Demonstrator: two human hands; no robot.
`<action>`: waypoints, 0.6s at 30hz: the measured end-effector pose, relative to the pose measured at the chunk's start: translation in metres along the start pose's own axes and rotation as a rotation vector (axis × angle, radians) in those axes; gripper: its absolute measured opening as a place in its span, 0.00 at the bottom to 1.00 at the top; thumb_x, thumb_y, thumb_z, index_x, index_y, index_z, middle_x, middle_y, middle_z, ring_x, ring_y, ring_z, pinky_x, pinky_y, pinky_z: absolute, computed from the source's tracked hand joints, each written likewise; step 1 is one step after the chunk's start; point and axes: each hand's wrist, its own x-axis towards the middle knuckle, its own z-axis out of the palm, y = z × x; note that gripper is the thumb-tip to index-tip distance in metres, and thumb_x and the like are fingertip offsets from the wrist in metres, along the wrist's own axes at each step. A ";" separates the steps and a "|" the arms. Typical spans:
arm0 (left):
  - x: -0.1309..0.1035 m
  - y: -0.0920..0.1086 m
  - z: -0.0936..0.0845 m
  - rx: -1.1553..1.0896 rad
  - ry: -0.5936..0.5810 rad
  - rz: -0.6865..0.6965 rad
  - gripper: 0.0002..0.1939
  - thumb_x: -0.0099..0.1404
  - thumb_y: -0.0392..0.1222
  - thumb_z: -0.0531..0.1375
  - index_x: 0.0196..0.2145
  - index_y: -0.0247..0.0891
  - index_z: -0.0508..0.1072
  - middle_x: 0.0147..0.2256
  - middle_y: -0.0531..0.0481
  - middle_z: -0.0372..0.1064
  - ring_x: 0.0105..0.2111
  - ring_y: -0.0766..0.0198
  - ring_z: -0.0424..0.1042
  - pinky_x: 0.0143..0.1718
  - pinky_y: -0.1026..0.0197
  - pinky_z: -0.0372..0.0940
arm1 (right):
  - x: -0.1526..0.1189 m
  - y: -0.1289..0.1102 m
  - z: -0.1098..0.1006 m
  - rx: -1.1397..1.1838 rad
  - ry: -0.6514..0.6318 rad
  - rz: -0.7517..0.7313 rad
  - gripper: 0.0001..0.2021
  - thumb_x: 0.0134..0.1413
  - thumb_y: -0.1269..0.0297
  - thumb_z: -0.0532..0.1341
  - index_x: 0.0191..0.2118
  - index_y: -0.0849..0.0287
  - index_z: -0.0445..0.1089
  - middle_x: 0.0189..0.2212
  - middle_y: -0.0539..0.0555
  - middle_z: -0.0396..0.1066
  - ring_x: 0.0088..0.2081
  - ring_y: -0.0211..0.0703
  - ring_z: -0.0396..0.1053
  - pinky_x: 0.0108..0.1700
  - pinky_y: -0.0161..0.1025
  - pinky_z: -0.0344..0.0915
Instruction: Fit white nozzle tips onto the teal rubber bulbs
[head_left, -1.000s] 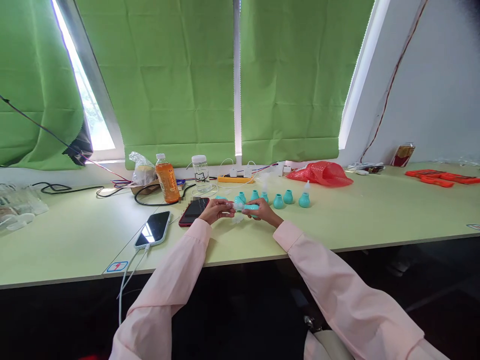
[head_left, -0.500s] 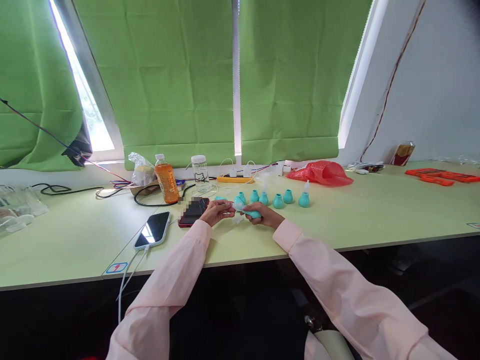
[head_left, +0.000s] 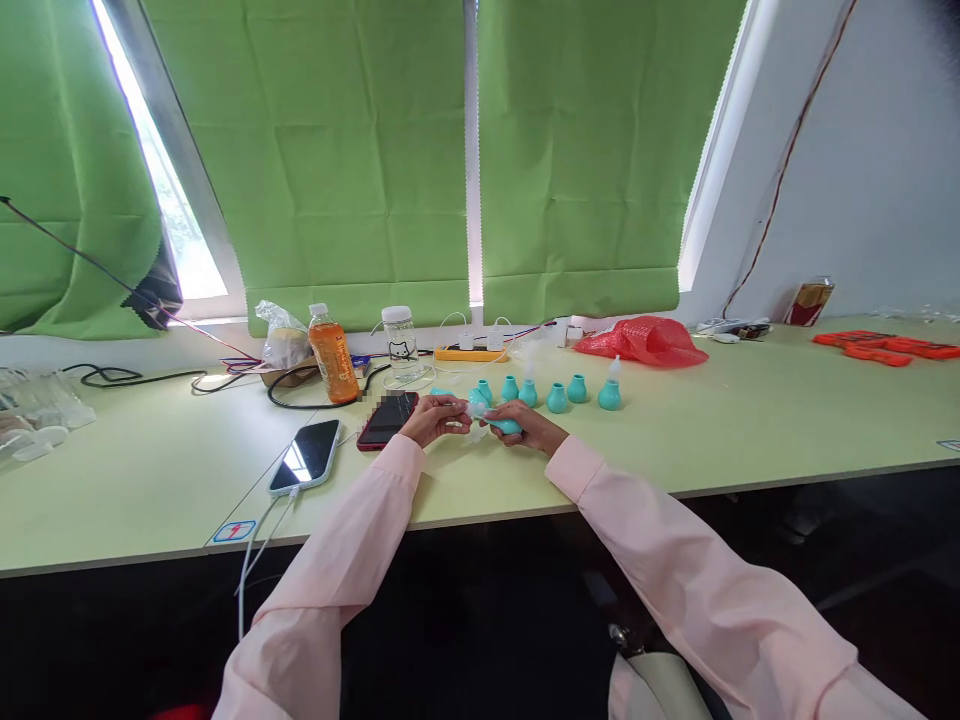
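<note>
My right hand [head_left: 532,424] is wrapped round a teal rubber squeeze bulb [head_left: 507,427], its neck turned to the left. Against that neck, my left hand [head_left: 433,419] pinches a small translucent nozzle [head_left: 475,410]; whether the two are joined is too small to tell. Just below the hands lies another translucent piece [head_left: 478,434]. Behind them stand several more teal bulbs [head_left: 556,399], most with bare necks. The rightmost bulb [head_left: 610,397] stands upright with a pale nozzle on top.
Two phones, a dark one [head_left: 388,420] and a charging one [head_left: 306,458], lie left of my hands. Further back are an orange drink bottle [head_left: 334,360], a clear jar [head_left: 403,350], a power strip [head_left: 472,355] and a red plastic bag [head_left: 641,343]. Orange pieces [head_left: 892,346] lie far right.
Both hands stay almost where they were, still holding the bulb and nozzle together. The camera view has shifted very slightly.
</note>
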 end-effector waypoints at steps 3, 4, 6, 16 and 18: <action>-0.001 0.001 0.001 0.009 -0.015 -0.008 0.10 0.46 0.36 0.65 0.27 0.28 0.70 0.20 0.46 0.70 0.22 0.65 0.70 0.27 0.61 0.68 | 0.000 0.000 -0.002 -0.040 0.007 -0.015 0.10 0.41 0.58 0.61 0.25 0.61 0.67 0.15 0.46 0.56 0.13 0.26 0.45 0.13 0.29 0.39; -0.001 0.001 0.001 0.011 -0.019 -0.009 0.10 0.46 0.36 0.65 0.27 0.28 0.70 0.20 0.46 0.70 0.21 0.65 0.70 0.26 0.60 0.68 | 0.000 0.000 -0.002 -0.056 0.012 -0.024 0.11 0.41 0.58 0.61 0.25 0.62 0.67 0.15 0.46 0.56 0.13 0.26 0.45 0.13 0.29 0.39; -0.001 0.001 0.002 0.012 -0.021 -0.006 0.10 0.46 0.36 0.65 0.27 0.28 0.70 0.20 0.46 0.70 0.21 0.64 0.70 0.26 0.60 0.67 | -0.001 0.001 -0.002 -0.091 0.032 -0.048 0.11 0.41 0.57 0.61 0.24 0.62 0.66 0.15 0.46 0.56 0.14 0.26 0.46 0.13 0.29 0.40; 0.005 -0.004 0.006 -0.078 0.037 0.127 0.20 0.47 0.43 0.64 0.38 0.33 0.71 0.23 0.52 0.66 0.23 0.70 0.67 0.25 0.67 0.64 | 0.003 0.001 0.012 -0.377 0.365 -0.392 0.15 0.40 0.55 0.60 0.31 0.61 0.66 0.22 0.49 0.64 0.20 0.34 0.59 0.22 0.33 0.58; 0.006 -0.005 0.006 -0.079 0.063 0.141 0.21 0.47 0.44 0.64 0.40 0.33 0.71 0.22 0.52 0.64 0.23 0.71 0.65 0.23 0.68 0.63 | 0.003 0.004 0.013 -0.462 0.437 -0.475 0.15 0.41 0.56 0.60 0.34 0.60 0.67 0.29 0.52 0.67 0.28 0.38 0.64 0.31 0.37 0.62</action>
